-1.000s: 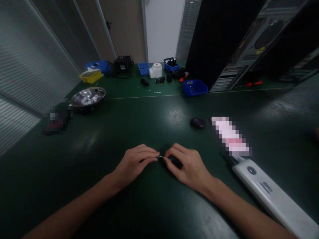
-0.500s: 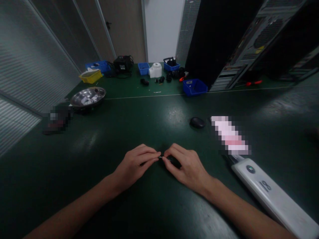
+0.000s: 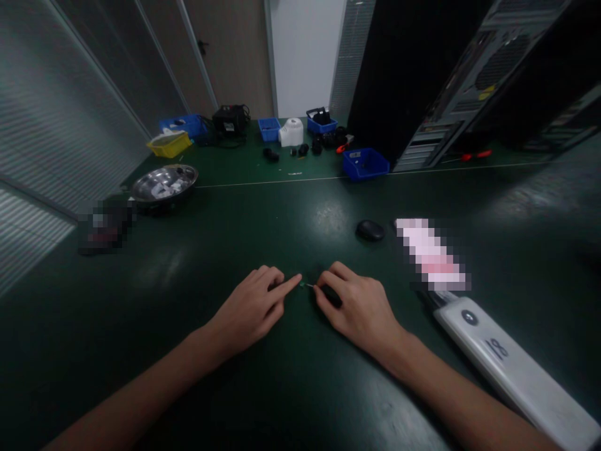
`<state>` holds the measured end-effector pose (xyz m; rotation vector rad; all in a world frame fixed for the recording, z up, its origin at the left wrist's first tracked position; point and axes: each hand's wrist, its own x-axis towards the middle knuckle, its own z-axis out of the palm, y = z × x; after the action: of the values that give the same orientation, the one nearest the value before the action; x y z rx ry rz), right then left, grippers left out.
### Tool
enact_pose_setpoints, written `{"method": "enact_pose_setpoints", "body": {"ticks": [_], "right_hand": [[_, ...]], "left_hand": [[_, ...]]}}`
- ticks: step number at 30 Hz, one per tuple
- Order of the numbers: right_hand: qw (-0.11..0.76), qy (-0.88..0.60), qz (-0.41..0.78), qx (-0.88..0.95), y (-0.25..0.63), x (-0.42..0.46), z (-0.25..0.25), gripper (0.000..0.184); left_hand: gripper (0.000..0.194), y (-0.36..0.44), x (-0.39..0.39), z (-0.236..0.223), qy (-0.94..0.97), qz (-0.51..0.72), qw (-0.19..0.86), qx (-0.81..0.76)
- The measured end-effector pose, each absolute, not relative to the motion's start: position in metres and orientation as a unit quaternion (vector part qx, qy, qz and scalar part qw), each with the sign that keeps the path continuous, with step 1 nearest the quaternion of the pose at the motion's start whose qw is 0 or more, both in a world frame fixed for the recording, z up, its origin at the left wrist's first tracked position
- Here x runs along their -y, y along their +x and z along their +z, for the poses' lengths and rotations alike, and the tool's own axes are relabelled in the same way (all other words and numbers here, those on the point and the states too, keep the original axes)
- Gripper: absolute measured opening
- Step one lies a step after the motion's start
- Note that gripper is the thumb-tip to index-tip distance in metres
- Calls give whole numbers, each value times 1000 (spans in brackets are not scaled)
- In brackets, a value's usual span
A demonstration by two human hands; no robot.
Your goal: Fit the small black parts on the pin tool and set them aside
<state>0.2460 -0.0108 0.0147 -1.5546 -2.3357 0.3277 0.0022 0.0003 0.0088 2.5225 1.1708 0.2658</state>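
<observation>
My right hand (image 3: 354,304) is closed with its fingertips around a thin metal-shafted tool (image 3: 309,285). The slim shaft points left, and something dark, perhaps its handle, shows under the curled fingers. At the tip lies a tiny green piece (image 3: 302,284) on the table, too small to name. My left hand (image 3: 258,300) has its index finger stretched toward that piece, the fingertip right by it; whether they touch I cannot tell. Its other fingers are loosely bent and apart from the thumb, with a dark patch between them. A black computer mouse (image 3: 370,230) sits beyond my right hand.
Along the right lies a white device marked 18 (image 3: 498,347), its far end blurred out. A metal bowl (image 3: 145,195) with white scraps stands at the left. Blue bins (image 3: 366,166), a yellow bin (image 3: 169,145) and black parts line the back of the green table (image 3: 235,225).
My left fingers have come off the metal tip, and the index finger now points outward. My right hand has shifted slightly right with the tool. The green piece has come into view.
</observation>
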Motion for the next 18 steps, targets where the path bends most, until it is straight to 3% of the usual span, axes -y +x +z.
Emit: {"method": "enact_pose_setpoints", "body": {"ticks": [6,13,18], "right_hand": [[159,-560,110,806,246,11,17,20],[171,-555,111,807,246,11,16,20],[178,-552,130,804,247,11,16,19]], "left_hand": [[34,7,-3,12,877,162,212,-400],[38,9,-3,7,909,146,151,-361],[39,-68,-11,-1,864,161,124,-461]]}}
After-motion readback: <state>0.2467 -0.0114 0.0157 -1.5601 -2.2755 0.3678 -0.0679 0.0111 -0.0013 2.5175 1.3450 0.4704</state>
